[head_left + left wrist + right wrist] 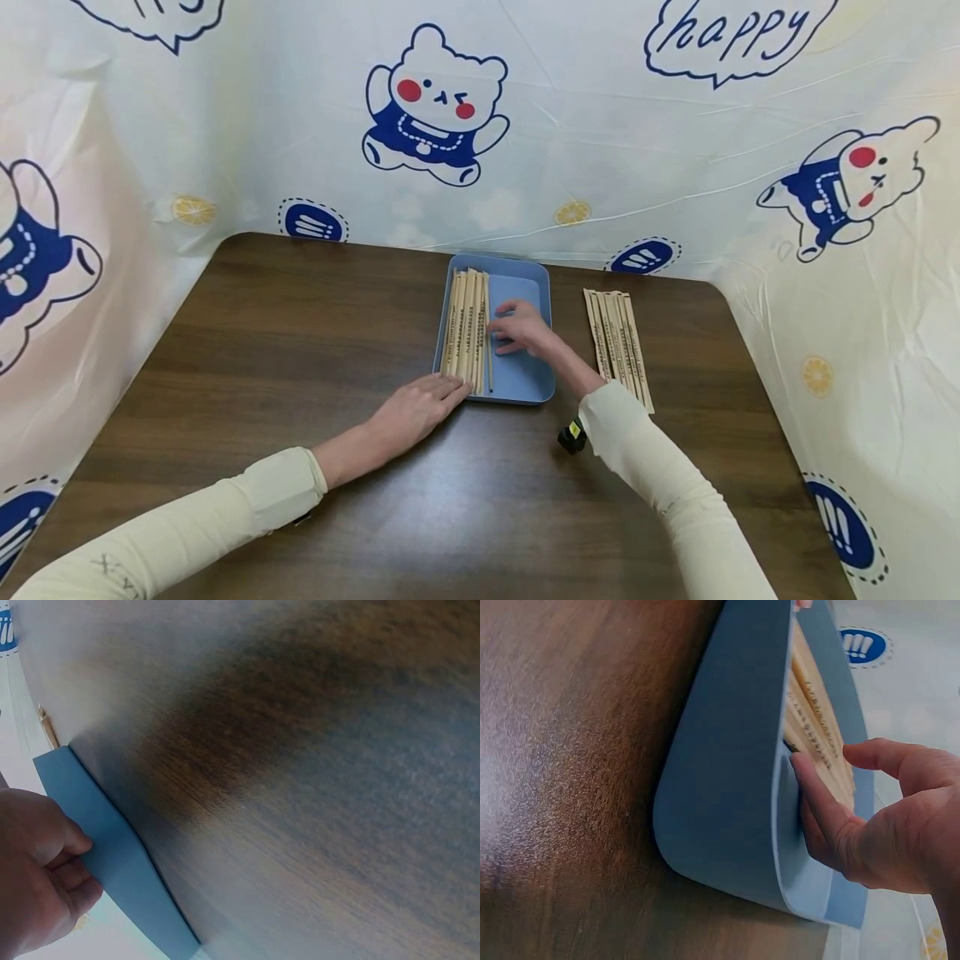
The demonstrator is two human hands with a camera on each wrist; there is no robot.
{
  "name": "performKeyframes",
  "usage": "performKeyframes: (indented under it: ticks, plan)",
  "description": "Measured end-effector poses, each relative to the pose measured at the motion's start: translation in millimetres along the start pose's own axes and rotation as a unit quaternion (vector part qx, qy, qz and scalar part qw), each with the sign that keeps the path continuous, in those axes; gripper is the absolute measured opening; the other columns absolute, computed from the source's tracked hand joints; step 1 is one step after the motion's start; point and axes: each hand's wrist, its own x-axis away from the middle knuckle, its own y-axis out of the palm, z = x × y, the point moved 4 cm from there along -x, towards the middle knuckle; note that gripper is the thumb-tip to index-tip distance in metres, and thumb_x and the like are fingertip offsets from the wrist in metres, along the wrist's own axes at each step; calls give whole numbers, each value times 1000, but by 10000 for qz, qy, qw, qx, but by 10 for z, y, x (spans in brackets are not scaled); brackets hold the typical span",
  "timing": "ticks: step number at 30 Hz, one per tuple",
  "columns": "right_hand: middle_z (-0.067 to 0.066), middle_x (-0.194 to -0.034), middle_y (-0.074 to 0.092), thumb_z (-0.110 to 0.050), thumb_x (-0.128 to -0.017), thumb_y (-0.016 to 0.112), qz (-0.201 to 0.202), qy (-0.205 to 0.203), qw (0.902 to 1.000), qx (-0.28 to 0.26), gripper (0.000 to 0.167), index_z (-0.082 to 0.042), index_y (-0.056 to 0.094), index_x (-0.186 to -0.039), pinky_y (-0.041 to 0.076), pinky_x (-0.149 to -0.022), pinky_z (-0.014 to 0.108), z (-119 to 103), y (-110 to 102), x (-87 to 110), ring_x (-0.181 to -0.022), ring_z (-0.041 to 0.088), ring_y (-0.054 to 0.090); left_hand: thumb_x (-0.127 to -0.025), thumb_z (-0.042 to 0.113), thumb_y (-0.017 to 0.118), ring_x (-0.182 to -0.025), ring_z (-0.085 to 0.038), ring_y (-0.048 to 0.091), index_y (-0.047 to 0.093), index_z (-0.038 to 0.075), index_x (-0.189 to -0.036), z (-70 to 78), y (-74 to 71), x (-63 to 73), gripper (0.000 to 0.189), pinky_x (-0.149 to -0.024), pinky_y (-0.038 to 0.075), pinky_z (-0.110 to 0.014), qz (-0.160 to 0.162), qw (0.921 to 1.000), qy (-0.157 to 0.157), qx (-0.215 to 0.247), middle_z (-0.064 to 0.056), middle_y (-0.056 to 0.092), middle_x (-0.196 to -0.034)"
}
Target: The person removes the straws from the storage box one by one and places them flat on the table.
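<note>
A blue tray (525, 388) holds a row of paper-wrapped chopsticks (467, 321) along its left side, with print on the wrappers. My left hand (422, 407) grips the tray's near left corner, and the left wrist view has its fingertips (88, 889) against the outer wall. Inside the tray, my right hand (525, 327) reaches over the bare right half, its thumb and fingers spread apart. In the right wrist view its fingertips (849, 752) are right beside the chopsticks, with nothing between them.
Another row of wrapped chopsticks (617, 346) lies on the brown wooden table (337, 308), right of the tray. Below the right forearm shows a small black object with a yellow mark (572, 437). A printed curtain (300, 108) surrounds the table at the back and sides.
</note>
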Motion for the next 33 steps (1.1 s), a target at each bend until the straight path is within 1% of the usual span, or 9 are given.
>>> performKeyframes:
  ticks: [3, 6, 13, 18, 23, 25, 27, 31, 33]
  plan:
    - [20, -101, 57, -3, -91, 69, 102, -68, 9995, 306, 48, 6, 46, -133, 62, -74, 42, -10, 33, -20, -88, 28, 63, -90, -4, 69, -117, -30, 62, 60, -3, -133, -1, 3, 1, 45, -104, 48, -42, 29, 10000, -1, -15, -18, 64, -128]
    - [18, -97, 56, -2, -89, 71, 208, -207, 9978, 587, 48, 7, 48, -130, 62, -73, 41, -40, 51, -18, -83, 27, 62, -89, -4, 70, -117, -30, 62, 60, -3, -133, -2, -1, -4, 45, -104, 48, -41, 57, 10000, -6, -18, -18, 64, -128]
    - [20, -112, 55, 0, -87, 71, 443, -440, 9887, 1363, 41, 9, 53, -122, 62, -66, 34, -58, 69, -24, -77, 28, 69, -89, -3, 70, -118, -29, 62, 60, -2, -134, -1, 3, -10, 45, -104, 48, -41, 8, 10000, 5, -41, -17, 64, -128]
    - [20, -112, 59, 2, -84, 69, 574, -576, 9823, 1685, 33, 7, 57, -114, 61, -60, 31, -48, 89, -54, -72, 26, 70, -89, -3, 70, -116, -29, 62, 61, -2, -132, 2, 12, -8, 45, -103, 48, -41, 62, 9999, 13, -79, -17, 65, -126]
    - [14, -96, 62, 3, -81, 66, 724, -642, 9747, 2017, 23, 3, 58, -103, 60, -55, 29, -59, 105, -64, -65, 21, 67, -88, -3, 70, -115, -29, 63, 62, -3, -131, 10, 19, -7, 44, -102, 49, -41, 140, 9999, 21, -60, -17, 65, -125]
    - [10, -83, 59, 3, -82, 66, 756, -656, 9714, 2153, 16, 0, 56, -93, 59, -53, 29, -66, 109, -65, -59, 18, 65, -89, -3, 70, -116, -29, 63, 61, -2, -132, 10, 17, -6, 44, -103, 48, -40, 117, 9999, 7, -57, -17, 65, -125]
    - [5, -71, 53, 3, -82, 66, 774, -666, 9689, 2254, 17, -4, 51, -82, 59, -53, 30, -72, 116, -69, -55, 17, 63, -89, -3, 70, -116, -29, 62, 61, -2, -132, 7, 21, -3, 44, -103, 48, -40, 91, 9999, -4, -68, -17, 65, -126]
    - [4, -67, 49, 2, -84, 69, 806, -644, 9644, 2434, 24, -6, 48, -77, 60, -53, 30, -77, 123, -81, -56, 17, 63, -89, -3, 70, -117, -29, 62, 61, -2, -133, 2, 23, 2, 45, -104, 47, -40, 60, 9999, -28, -80, -17, 65, -127]
    - [4, -68, 51, 2, -84, 70, 811, -645, 9645, 2428, 23, -6, 49, -77, 60, -55, 31, -74, 112, -80, -58, 18, 63, -89, -3, 70, -117, -29, 62, 61, -2, -133, 5, 25, 0, 45, -104, 48, -40, 73, 9999, -27, -66, -16, 65, -127]
